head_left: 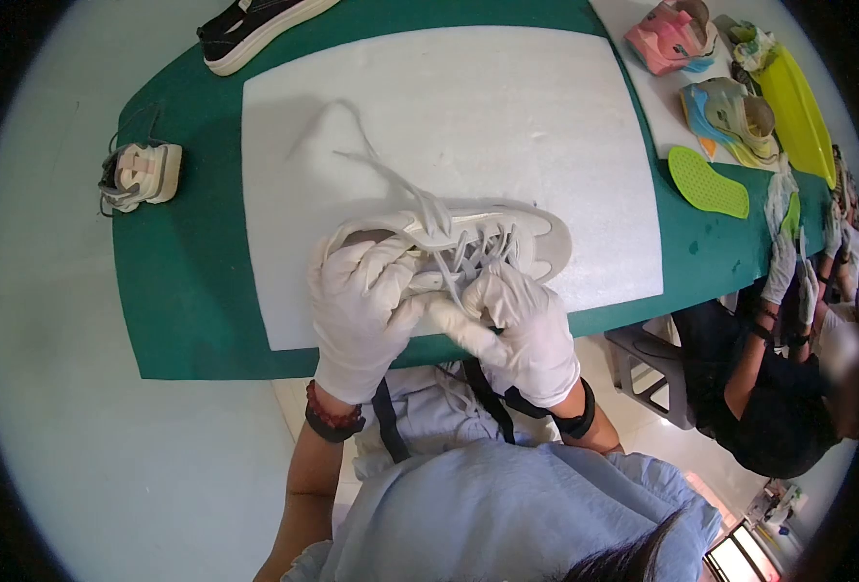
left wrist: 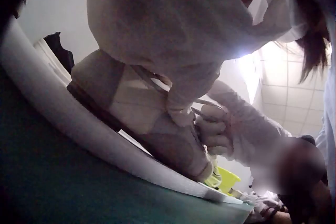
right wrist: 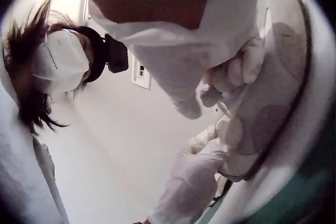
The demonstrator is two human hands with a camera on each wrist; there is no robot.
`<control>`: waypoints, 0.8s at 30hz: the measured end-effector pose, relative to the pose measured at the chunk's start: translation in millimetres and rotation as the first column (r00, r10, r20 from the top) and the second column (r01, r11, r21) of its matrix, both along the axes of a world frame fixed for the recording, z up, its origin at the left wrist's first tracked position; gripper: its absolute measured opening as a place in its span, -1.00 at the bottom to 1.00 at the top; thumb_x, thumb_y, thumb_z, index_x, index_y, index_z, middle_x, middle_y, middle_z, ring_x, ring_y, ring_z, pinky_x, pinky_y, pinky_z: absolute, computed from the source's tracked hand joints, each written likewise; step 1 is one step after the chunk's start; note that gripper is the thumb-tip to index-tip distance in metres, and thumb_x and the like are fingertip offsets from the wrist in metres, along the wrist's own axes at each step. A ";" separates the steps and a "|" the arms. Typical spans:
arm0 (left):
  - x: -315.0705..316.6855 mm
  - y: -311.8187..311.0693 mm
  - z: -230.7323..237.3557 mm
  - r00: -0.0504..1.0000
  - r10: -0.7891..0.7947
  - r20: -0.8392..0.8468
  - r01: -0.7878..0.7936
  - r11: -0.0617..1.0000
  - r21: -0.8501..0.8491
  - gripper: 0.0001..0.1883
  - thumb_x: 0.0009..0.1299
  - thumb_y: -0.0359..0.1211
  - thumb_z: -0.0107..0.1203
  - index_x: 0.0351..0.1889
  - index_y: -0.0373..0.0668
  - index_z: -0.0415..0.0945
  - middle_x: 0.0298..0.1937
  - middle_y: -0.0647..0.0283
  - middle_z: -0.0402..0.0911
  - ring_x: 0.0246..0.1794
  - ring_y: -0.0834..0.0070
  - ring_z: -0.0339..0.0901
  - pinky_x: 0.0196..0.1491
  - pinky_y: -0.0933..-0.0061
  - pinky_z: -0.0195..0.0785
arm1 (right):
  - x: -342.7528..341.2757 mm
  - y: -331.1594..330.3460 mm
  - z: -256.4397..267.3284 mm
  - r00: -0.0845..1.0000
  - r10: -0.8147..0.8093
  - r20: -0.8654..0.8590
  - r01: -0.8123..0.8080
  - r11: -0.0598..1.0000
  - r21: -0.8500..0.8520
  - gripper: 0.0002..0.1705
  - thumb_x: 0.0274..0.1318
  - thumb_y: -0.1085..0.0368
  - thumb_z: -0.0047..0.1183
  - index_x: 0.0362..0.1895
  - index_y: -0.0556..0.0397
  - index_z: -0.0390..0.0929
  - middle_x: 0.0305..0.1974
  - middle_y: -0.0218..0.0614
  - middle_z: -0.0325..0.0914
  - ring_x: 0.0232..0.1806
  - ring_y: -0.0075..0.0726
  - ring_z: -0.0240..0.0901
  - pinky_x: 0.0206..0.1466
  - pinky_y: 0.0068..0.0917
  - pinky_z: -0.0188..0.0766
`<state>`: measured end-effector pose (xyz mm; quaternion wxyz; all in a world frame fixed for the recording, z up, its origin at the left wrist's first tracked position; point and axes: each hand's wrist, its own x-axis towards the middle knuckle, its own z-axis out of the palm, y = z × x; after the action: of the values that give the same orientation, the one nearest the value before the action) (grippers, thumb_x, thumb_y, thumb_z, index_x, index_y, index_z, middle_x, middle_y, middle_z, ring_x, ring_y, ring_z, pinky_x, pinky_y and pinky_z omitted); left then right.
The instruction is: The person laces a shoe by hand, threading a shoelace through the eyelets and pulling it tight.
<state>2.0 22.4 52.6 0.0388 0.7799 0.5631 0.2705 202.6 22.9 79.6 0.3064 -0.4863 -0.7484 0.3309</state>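
- Sneaker [head_left: 548, 242] lay sole-down on the white pad [head_left: 449, 107], toe to the right.
- Left hand [head_left: 354, 310]: I saw the fingers curled over the sneaker's collar side, gripping it.
- Right hand [head_left: 531, 335]: I saw bent fingers holding the shoelace [head_left: 433, 211] beside the eyelets.
- Handling, as I judged: light; soft upper, stiffer sole; limp, slippery lace.
- Hold points, I estimated: heel for steadiness; lace near eyelets.

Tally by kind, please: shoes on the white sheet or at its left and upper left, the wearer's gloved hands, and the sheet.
Shoes: 3 (white shoe, black shoe, small pale shoe)
Gloved hands: 2 (left hand, right hand)
White sheet: 1
Total: 6
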 end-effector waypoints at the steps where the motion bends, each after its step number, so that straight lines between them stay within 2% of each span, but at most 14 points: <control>1: -0.7 0.6 0.2 1.000 -0.002 0.000 0.002 1.000 -0.009 -0.69 0.11 -0.20 0.31 -0.21 -0.07 0.67 0.02 0.43 0.69 0.10 0.38 0.44 0.35 0.05 0.16 | -0.4 2.6 0.7 1.000 0.016 0.018 -0.016 1.000 0.011 -0.71 0.14 0.09 0.37 -0.31 -0.02 0.59 -0.41 -0.29 0.50 -0.40 -0.12 0.51 -0.34 -0.27 0.45; 2: -0.9 0.6 0.1 1.000 -0.003 0.001 0.003 1.000 -0.001 -0.70 0.11 -0.20 0.30 -0.21 -0.07 0.67 0.02 0.43 0.69 0.11 0.38 0.44 0.34 0.06 0.16 | -1.2 3.9 2.0 0.999 0.032 0.034 -0.033 0.999 0.023 -0.70 0.17 0.06 0.36 -0.30 -0.01 0.60 -0.39 -0.28 0.52 -0.39 -0.12 0.52 -0.34 -0.27 0.45; 5: -1.0 0.3 -0.6 1.000 -0.006 -0.002 0.006 1.000 0.015 -0.72 0.12 -0.22 0.29 -0.23 -0.08 0.66 0.02 0.43 0.69 0.11 0.37 0.43 0.34 0.06 0.17 | -7.1 0.2 11.5 1.000 0.006 -0.017 -0.008 0.995 -0.096 -0.74 0.19 0.16 0.36 -0.40 0.02 0.60 -0.36 -0.29 0.54 -0.40 -0.17 0.51 -0.34 -0.32 0.41; 8: -0.8 1.2 0.4 1.000 -0.015 -0.002 0.015 1.000 0.011 -0.71 0.11 -0.20 0.30 -0.24 -0.08 0.66 0.02 0.42 0.69 0.10 0.38 0.43 0.34 0.07 0.17 | -9.5 -10.3 10.2 0.995 -0.096 -0.022 0.096 0.995 -0.024 -0.80 0.21 0.14 0.32 -0.29 0.00 0.72 -0.36 -0.26 0.58 -0.38 -0.13 0.55 -0.32 -0.30 0.48; 11: -0.4 1.5 0.7 1.000 -0.024 0.002 0.024 1.000 0.010 -0.70 0.11 -0.18 0.32 -0.23 -0.07 0.67 0.02 0.41 0.69 0.10 0.38 0.43 0.35 0.07 0.15 | -14.2 -9.7 -10.8 0.933 -0.209 -0.294 0.258 0.956 0.138 -0.81 0.25 0.18 0.31 -0.31 0.02 0.75 -0.37 -0.33 0.61 -0.43 -0.33 0.53 -0.35 -0.41 0.46; 12: 0.3 1.3 1.1 1.000 -0.020 0.002 0.020 1.000 0.009 -0.69 0.11 -0.17 0.32 -0.22 -0.07 0.68 0.02 0.40 0.68 0.11 0.37 0.43 0.36 0.06 0.15 | -16.4 -10.9 -7.0 0.869 -0.259 -0.422 0.236 0.966 -0.108 -0.79 0.29 0.17 0.28 -0.28 0.04 0.74 -0.36 -0.37 0.61 -0.44 -0.42 0.50 -0.35 -0.46 0.43; 13: 0.5 1.0 1.4 1.000 -0.018 0.000 0.018 1.000 0.008 -0.68 0.11 -0.16 0.33 -0.21 -0.07 0.68 0.02 0.40 0.68 0.11 0.37 0.43 0.37 0.06 0.14 | -19.0 -13.4 0.7 0.783 -0.336 -0.524 0.167 0.925 -0.343 -0.78 0.33 0.17 0.25 -0.25 0.07 0.74 -0.35 -0.40 0.61 -0.46 -0.50 0.47 -0.36 -0.52 0.41; 14: -0.1 0.3 0.3 1.000 -0.014 -0.013 0.015 1.000 0.008 -0.67 0.12 -0.14 0.33 -0.20 -0.07 0.68 0.01 0.40 0.68 0.11 0.37 0.42 0.38 0.04 0.13 | -20.8 -15.8 6.4 0.682 -0.432 -0.590 0.057 0.836 -0.547 -0.76 0.38 0.17 0.22 -0.22 0.09 0.73 -0.34 -0.43 0.61 -0.47 -0.59 0.44 -0.37 -0.57 0.38; 16: -2.3 -0.8 -3.1 0.999 -0.007 -0.041 0.007 1.000 0.010 -0.64 0.12 -0.11 0.34 -0.19 -0.07 0.68 0.01 0.40 0.67 0.12 0.37 0.42 0.39 0.02 0.11 | -23.1 -19.5 10.9 0.576 -0.498 -0.649 -0.086 0.752 -0.653 -0.70 0.43 0.16 0.16 -0.12 0.18 0.70 -0.40 -0.47 0.57 -0.51 -0.66 0.37 -0.38 -0.63 0.30; 17: -2.6 -0.3 -1.1 0.999 -0.020 -0.030 0.020 1.000 0.007 -0.62 0.06 -0.16 0.37 -0.20 -0.11 0.69 -0.01 0.35 0.68 0.11 0.32 0.43 0.33 0.07 0.19 | -24.3 -20.2 12.0 0.521 -0.534 -0.666 -0.163 0.704 -0.692 -0.67 0.45 0.16 0.12 -0.07 0.23 0.68 -0.43 -0.49 0.55 -0.53 -0.70 0.34 -0.39 -0.66 0.26; 19: -0.7 1.3 4.3 0.999 -0.044 -0.007 0.044 0.999 0.001 -0.58 -0.07 -0.25 0.43 -0.23 -0.21 0.69 -0.04 0.23 0.68 0.10 0.23 0.45 0.21 0.18 0.33 | -24.4 -14.6 12.3 0.596 -0.493 -0.634 -0.115 0.728 -0.675 -0.64 0.50 0.14 0.06 -0.05 0.24 0.65 -0.37 -0.49 0.56 -0.52 -0.74 0.31 -0.39 -0.69 0.27; 21: 0.7 1.4 3.7 0.999 -0.034 -0.002 0.034 0.999 0.025 -0.59 -0.06 -0.26 0.42 -0.23 -0.22 0.69 -0.04 0.23 0.68 0.09 0.23 0.46 0.20 0.19 0.33 | -15.6 -5.9 15.9 0.673 -0.469 -0.572 -0.092 0.714 -0.694 -0.67 0.51 0.16 0.05 -0.05 0.21 0.65 -0.34 -0.51 0.55 -0.50 -0.76 0.31 -0.40 -0.69 0.28; 24: 1.0 2.2 2.9 1.000 -0.031 0.003 0.031 0.999 0.021 -0.60 -0.06 -0.26 0.40 -0.24 -0.22 0.69 -0.04 0.22 0.68 0.08 0.22 0.46 0.20 0.20 0.33 | -14.8 0.0 19.2 0.865 -0.385 -0.321 0.062 0.718 -0.694 -0.78 0.48 0.23 0.09 -0.06 0.13 0.66 -0.35 -0.54 0.52 -0.49 -0.75 0.31 -0.38 -0.69 0.30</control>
<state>2.9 24.5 55.5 0.0358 0.7886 0.5480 0.2768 187.7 22.8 98.8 0.3145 -0.5632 -0.4247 0.6353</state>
